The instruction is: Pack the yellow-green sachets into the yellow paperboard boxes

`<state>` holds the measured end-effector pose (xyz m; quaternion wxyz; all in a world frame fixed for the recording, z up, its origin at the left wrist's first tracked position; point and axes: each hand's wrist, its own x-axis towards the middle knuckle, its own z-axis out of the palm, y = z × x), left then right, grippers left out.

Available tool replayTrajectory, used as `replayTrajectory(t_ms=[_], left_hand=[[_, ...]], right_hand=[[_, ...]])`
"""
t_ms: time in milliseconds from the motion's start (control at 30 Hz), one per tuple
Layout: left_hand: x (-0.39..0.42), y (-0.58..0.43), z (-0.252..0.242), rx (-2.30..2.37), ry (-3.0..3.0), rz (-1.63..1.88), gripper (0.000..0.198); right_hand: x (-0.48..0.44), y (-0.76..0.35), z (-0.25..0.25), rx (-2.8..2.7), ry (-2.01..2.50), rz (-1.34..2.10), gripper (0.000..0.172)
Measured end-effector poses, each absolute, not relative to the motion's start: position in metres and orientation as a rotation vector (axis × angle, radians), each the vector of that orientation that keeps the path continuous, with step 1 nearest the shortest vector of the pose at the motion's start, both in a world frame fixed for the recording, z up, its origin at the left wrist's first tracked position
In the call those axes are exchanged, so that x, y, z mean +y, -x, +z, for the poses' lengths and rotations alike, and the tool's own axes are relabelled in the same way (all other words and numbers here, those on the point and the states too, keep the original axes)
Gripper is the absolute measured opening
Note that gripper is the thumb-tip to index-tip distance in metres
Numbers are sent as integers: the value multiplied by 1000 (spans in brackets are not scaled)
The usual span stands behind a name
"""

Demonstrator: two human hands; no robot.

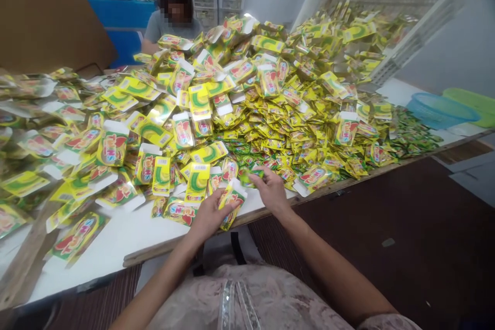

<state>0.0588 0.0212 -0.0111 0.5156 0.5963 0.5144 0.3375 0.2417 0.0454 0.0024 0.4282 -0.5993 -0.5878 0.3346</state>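
My left hand (211, 214) is closed around a small yellow and green carton (233, 198), its white end flap raised toward my right hand. Between the thumb and fingers of my right hand (272, 191) is a small green sachet (251, 177), close above the carton's open end. Just beyond my hands lies a heap of yellow and green sachets (278, 134). More printed cartons (183, 211) lie flat beside my left hand, several with white flaps sticking out.
A large white plastic crate (421, 36) lies tipped at the back right, sachets spilling out. Blue (443, 111) and green (469, 105) basins stand at the right. Across the heap is another person (172, 15). The white table (112, 240) has a wooden front edge.
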Motion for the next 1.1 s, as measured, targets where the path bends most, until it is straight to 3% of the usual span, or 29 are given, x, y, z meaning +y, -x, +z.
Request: replayTrajectory(t_ms=[233, 400, 700, 900, 1100], left_hand=[[17, -54, -3, 1065, -1322, 786, 34], [14, -57, 2, 921, -1048, 682, 49], [14, -72, 0, 824, -1030, 593, 47], [11, -77, 5, 840, -1025, 526, 40], [12, -77, 1, 864, -1071, 551, 43]], right_hand=[[48, -241, 12, -1804, 1423, 1170, 26], [46, -246, 15, -1720, 1380, 1376, 31], [40, -266, 24, -1914, 1361, 1268, 11], [41, -276, 27, -1812, 1257, 1625, 22], [37, -264, 19, -1805, 1410, 1328, 9]])
